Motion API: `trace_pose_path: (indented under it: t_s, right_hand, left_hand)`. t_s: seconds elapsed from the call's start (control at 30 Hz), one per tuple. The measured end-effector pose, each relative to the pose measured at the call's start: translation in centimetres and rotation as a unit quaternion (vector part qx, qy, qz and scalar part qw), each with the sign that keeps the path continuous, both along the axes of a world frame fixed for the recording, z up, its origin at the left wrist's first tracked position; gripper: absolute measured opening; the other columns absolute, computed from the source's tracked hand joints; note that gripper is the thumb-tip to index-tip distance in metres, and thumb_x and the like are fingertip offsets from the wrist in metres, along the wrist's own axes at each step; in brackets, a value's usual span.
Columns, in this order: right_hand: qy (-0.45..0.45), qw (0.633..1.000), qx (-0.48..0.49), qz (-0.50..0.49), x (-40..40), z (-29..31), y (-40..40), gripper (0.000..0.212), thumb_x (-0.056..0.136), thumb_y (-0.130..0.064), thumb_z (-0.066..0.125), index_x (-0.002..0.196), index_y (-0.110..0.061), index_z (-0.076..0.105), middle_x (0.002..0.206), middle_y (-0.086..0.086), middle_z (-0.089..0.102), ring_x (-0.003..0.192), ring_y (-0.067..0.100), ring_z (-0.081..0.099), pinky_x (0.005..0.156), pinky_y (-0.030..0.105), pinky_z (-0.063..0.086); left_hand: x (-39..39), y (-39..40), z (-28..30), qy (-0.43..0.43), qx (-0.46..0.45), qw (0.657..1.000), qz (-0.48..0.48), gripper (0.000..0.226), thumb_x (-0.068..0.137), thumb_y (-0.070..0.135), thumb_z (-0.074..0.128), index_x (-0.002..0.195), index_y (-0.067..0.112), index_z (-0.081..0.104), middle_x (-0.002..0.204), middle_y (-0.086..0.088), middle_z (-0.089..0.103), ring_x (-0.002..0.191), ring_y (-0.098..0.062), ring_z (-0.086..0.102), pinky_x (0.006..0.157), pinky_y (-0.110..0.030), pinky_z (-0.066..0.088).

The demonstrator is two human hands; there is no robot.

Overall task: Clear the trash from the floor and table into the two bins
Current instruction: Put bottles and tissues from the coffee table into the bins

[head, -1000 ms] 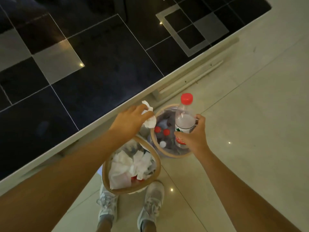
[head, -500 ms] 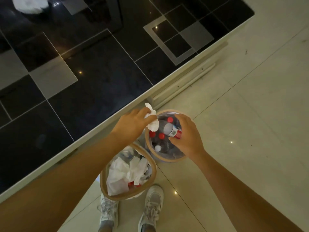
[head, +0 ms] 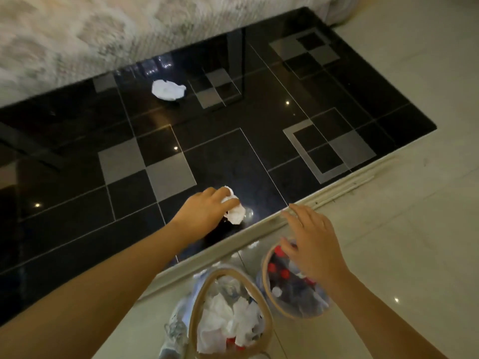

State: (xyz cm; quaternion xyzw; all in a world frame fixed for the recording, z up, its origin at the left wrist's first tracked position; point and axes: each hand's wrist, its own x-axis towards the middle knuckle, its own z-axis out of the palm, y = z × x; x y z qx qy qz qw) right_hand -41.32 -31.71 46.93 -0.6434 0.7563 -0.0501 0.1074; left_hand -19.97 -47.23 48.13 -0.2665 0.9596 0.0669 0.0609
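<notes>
My left hand is over the near edge of the black glass table and grips a crumpled white tissue. My right hand hovers with fingers spread and nothing in it above the right bin, which holds plastic bottles with red caps. The left bin stands beside it on the floor, filled with white paper. Another crumpled white tissue lies on the far side of the table.
A pale patterned sofa runs along the far side of the table. Light floor tiles spread to the right. A shoe shows at the bottom, beside the left bin.
My right hand has let the bottle go into the right bin and lifted off it. My left hand has moved up over the table with the tissue. The view has tilted upward.
</notes>
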Motion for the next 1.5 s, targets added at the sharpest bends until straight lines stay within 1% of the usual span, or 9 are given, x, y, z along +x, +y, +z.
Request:
trace_pose_path:
  t_s: [0.1,0.23,0.43,0.73,1.0,1.1,1.2,1.3,1.5]
  right_hand:
    - [0.038,0.999,0.001,0.021,2.0,1.3,-4.5,0.057,0.072,-0.041,0.076,0.121,-0.017,0.062,0.126,0.010,0.062,0.115,0.031,0.059,0.090,0.051,0.049]
    - [0.047,0.998,0.011,0.029,5.5,1.3,-11.0,0.056,0.077,-0.038,0.070,0.126,-0.017,0.058,0.130,0.009,0.059,0.120,0.028,0.055,0.096,0.052,0.045]
    - [0.035,0.997,0.060,0.031,10.5,-0.5,-23.2,0.062,0.095,-0.042,0.044,0.149,-0.022,0.021,0.157,0.005,0.018,0.144,0.024,0.016,0.115,0.048,0.017]
    - [0.046,0.990,0.131,-0.015,14.4,-4.4,-38.3,0.072,0.094,-0.044,0.045,0.151,-0.023,0.005,0.159,0.007,0.000,0.146,0.029,0.003,0.114,0.055,0.012]
    - [0.050,0.981,0.181,-0.046,16.1,-8.5,-41.7,0.076,0.094,-0.051,0.042,0.151,-0.024,-0.001,0.159,0.010,-0.004,0.145,0.033,0.002,0.111,0.062,0.011]
    - [0.035,0.980,0.189,-0.051,16.1,-9.3,-41.3,0.071,0.095,-0.052,0.037,0.151,-0.025,0.001,0.159,0.011,-0.007,0.145,0.034,0.001,0.112,0.059,0.013]
    - [0.036,0.982,0.185,-0.024,15.4,-9.2,-41.0,0.069,0.095,-0.048,0.039,0.151,-0.026,0.003,0.159,0.010,-0.004,0.145,0.032,0.003,0.113,0.055,0.015]
    - [0.028,0.982,0.184,-0.020,14.2,-8.3,-41.1,0.069,0.093,-0.044,0.046,0.150,-0.027,0.012,0.159,0.006,0.006,0.143,0.028,0.015,0.113,0.056,0.015]
    - [0.055,0.983,0.173,-0.037,14.2,-7.6,-37.7,0.067,0.094,-0.039,0.046,0.150,-0.024,0.012,0.157,0.008,0.010,0.143,0.030,0.016,0.112,0.061,0.009]
  left_hand:
    - [2.4,-4.3,0.5,-0.012,0.004,0.997,0.072,0.051,0.071,0.005,0.073,0.116,0.023,0.059,0.116,-0.008,0.058,0.085,-0.031,0.061,0.053,-0.039,0.052]
    - [4.8,-10.3,0.1,0.026,0.002,0.990,0.136,0.051,0.083,0.012,0.065,0.131,0.022,0.052,0.131,-0.008,0.050,0.109,-0.032,0.055,0.074,-0.043,0.052]
    - [8.4,-19.3,-3.0,0.061,0.000,0.982,0.181,0.049,0.086,0.009,0.060,0.131,0.025,0.050,0.133,-0.005,0.049,0.109,-0.029,0.052,0.075,-0.038,0.049]
    - [9.1,-33.5,-7.0,0.178,0.009,0.953,0.245,0.051,0.091,0.007,0.052,0.139,0.025,0.045,0.143,-0.010,0.042,0.131,-0.032,0.038,0.094,-0.047,0.045]
    - [4.3,-41.1,-10.7,-0.067,-0.017,0.992,0.103,0.058,0.102,0.033,0.034,0.150,0.036,0.002,0.159,-0.015,-0.004,0.146,-0.030,-0.005,0.116,-0.047,0.010]
    - [3.8,-41.4,-11.4,-0.078,-0.016,0.989,0.127,0.064,0.100,0.033,0.038,0.151,0.031,0.000,0.154,-0.012,0.019,0.139,-0.029,0.021,0.107,-0.043,0.028]
    - [3.6,-41.2,-11.7,-0.017,-0.015,0.984,0.174,0.064,0.095,0.037,0.049,0.148,0.017,0.019,0.141,-0.010,0.041,0.129,-0.029,0.035,0.098,-0.041,0.035]
    - [4.0,-40.5,-11.5,-0.018,-0.034,0.983,0.182,0.050,0.092,0.040,0.054,0.132,0.013,0.043,0.135,-0.011,0.043,0.126,-0.029,0.035,0.097,-0.040,0.035]
    - [5.8,-37.1,-11.5,0.079,0.089,0.959,0.255,0.035,0.090,0.024,0.056,0.121,0.010,0.050,0.123,-0.014,0.049,0.107,-0.031,0.050,0.082,-0.042,0.046]
